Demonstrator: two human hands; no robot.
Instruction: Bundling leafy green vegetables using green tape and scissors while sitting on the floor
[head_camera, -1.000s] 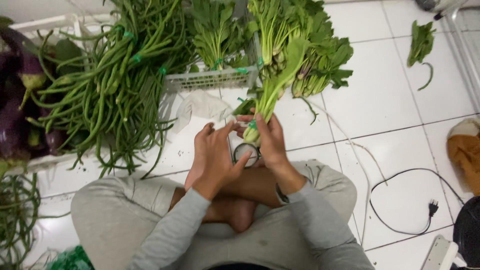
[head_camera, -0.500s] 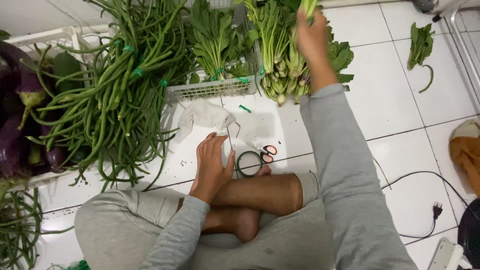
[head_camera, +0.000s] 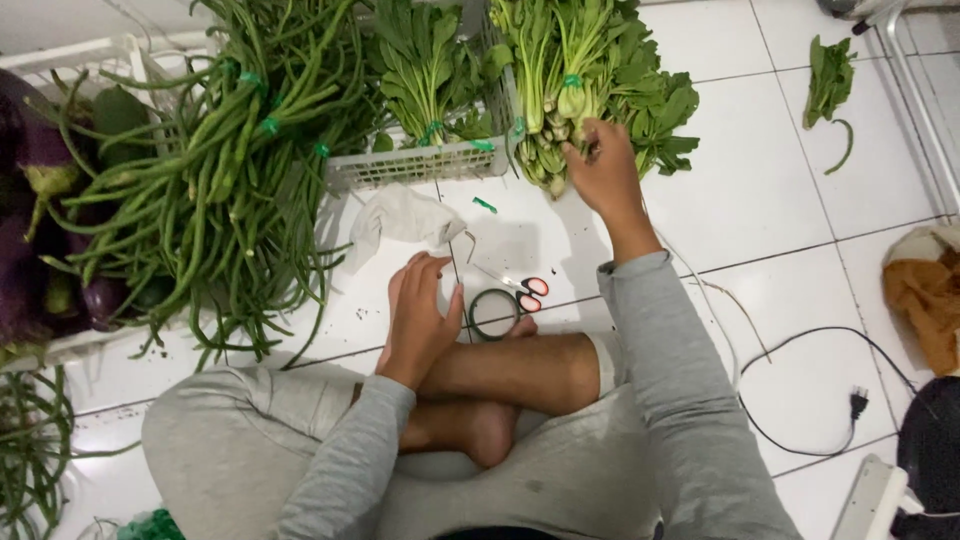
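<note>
Green-tied spinach bundle (head_camera: 560, 110) lies stems-toward right hand (head_camera: 603, 170), fingers loosely on its base; left hand (head_camera: 418, 320) flat, empty, beside tape roll (head_camera: 494, 313).

Surface: white tiled floor (head_camera: 780, 200)
Landmark: tape roll (head_camera: 494, 313), on the tiles
Just right of it: red-handled scissors (head_camera: 528, 290)
Above-left: white cloth (head_camera: 400, 215)
Far right: black cable (head_camera: 800, 400)

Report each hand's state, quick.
Left hand: open, resting on the floor beside the tape roll, holding nothing.
Right hand: fingers curled at the leafy greens bundle; grip unclear.
</note>
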